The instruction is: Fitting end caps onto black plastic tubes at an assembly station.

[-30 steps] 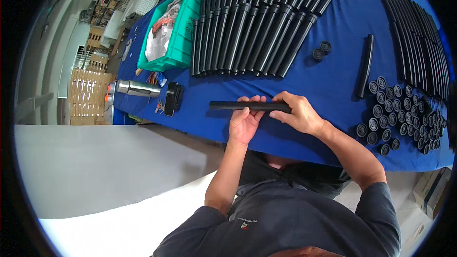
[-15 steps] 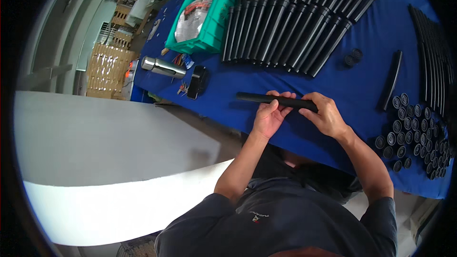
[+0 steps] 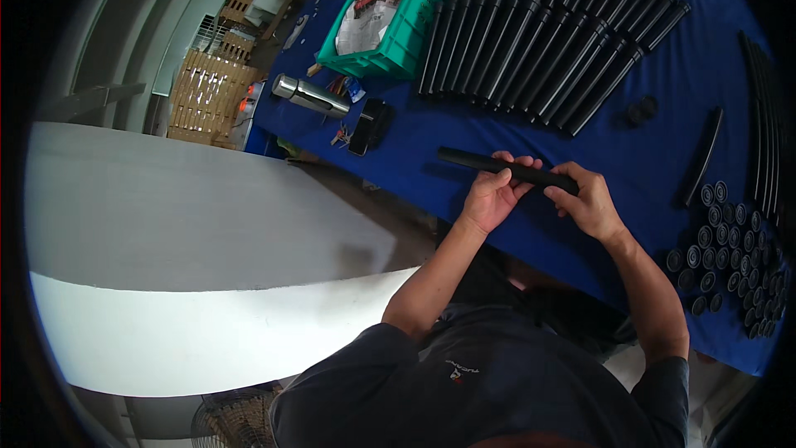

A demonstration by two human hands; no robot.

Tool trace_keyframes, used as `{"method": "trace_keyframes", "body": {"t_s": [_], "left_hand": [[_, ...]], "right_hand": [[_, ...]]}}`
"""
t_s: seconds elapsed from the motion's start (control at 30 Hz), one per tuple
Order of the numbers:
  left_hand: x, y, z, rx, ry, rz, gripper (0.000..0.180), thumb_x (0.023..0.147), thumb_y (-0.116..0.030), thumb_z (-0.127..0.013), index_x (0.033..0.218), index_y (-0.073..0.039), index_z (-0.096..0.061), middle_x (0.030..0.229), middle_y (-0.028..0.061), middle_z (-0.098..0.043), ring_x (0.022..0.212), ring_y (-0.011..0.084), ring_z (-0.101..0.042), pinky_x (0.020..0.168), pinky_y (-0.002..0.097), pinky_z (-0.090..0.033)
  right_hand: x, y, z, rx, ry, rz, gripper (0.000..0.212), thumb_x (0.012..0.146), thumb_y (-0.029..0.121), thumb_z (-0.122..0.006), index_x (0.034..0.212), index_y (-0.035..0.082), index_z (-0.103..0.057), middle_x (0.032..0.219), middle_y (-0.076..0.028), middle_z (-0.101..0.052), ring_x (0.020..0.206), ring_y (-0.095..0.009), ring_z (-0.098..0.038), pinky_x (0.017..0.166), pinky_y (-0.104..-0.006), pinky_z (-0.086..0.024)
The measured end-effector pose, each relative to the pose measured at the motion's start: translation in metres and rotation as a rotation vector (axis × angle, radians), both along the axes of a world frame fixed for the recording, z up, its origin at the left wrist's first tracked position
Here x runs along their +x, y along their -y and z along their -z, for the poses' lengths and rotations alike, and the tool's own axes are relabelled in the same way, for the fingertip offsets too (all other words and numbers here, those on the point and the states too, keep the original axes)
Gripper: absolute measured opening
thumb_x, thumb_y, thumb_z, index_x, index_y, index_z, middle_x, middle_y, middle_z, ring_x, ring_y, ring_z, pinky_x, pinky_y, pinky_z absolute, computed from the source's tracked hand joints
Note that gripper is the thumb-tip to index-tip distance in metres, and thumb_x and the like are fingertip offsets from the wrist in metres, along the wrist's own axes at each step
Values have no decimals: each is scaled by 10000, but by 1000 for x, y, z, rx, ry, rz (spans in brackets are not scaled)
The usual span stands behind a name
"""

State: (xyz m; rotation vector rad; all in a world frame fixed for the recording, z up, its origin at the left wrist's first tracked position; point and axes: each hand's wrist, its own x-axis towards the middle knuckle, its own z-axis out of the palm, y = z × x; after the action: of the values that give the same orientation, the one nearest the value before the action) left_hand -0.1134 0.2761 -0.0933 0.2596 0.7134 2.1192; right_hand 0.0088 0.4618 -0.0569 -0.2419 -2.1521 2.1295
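A black tube point(image 3: 468, 158) lies across both hands above the near edge of the blue cloth, its free end pointing left. My left hand point(image 3: 496, 195) is closed round its middle from below, thumb on top. At the right end, my right hand point(image 3: 593, 203) grips the tube and hides its tip. Beyond the hands, capped black tubes point(image 3: 531, 58) lie side by side in overlapping rows. To the right, several round black caps point(image 3: 721, 257) are spread near the table's edge, below a single loose black tube point(image 3: 705, 158).
A teal crate point(image 3: 406, 37) with crumpled newspaper stands at the far left. Near it lie a steel flask point(image 3: 311, 95), a black phone point(image 3: 365, 129) and keys point(image 3: 340, 138). Two dark caps point(image 3: 642, 110) sit right of the rows; more tubes point(image 3: 759, 124) line the right edge.
The whole view has shifted, so the table's things appear farther right. Both hands keep the same hold on the tube, with little visible change.
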Motion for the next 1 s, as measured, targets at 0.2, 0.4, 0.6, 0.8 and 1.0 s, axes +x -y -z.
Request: {"method": "trace_keyframes", "body": {"t_s": [0.2,0.4,0.6,0.8,1.0], "left_hand": [[3,0,-2,-37,-15,-11,258,887,-94,-709,1119,-121,-600,1234,139,-643,1277,317,-546,1075,457,-480],[2,-2,-1,-42,16,0,235,922,-134,-673,1142,-122,-589,1249,131,-638,1286,316,-538,1081,475,-466],[1,-1,-1,-33,7,-13,213,926,-97,-658,1126,-125,-588,1234,128,-643,1287,320,-537,1075,477,-474],[-2,2,4,23,16,32,225,934,-66,-629,1153,-90,-581,1275,163,-619,1319,338,-506,1080,495,-480],[4,-4,-4,-41,49,-4,200,955,-119,-625,1150,-88,-591,1252,160,-634,1301,336,-525,1067,496,-486]], "right_hand": [[2,0,-1,83,-60,25,238,886,114,-700,1039,-49,-621,718,-86,-641,588,-136,-633,526,-273,-495],[1,-1,4,648,-487,164,232,879,112,-707,1040,-35,-626,737,-102,-648,608,-153,-643,535,-288,-500],[1,-2,-1,18,72,-19,259,879,116,-707,1083,-27,-638,777,-106,-641,596,-146,-616,531,-296,-491],[4,1,-7,94,-2,25,254,870,107,-709,1064,-41,-638,777,-119,-637,630,-176,-627,566,-331,-492],[4,0,7,519,-392,141,274,866,98,-707,1087,-36,-619,778,-130,-631,668,-193,-638,593,-350,-498]]}}
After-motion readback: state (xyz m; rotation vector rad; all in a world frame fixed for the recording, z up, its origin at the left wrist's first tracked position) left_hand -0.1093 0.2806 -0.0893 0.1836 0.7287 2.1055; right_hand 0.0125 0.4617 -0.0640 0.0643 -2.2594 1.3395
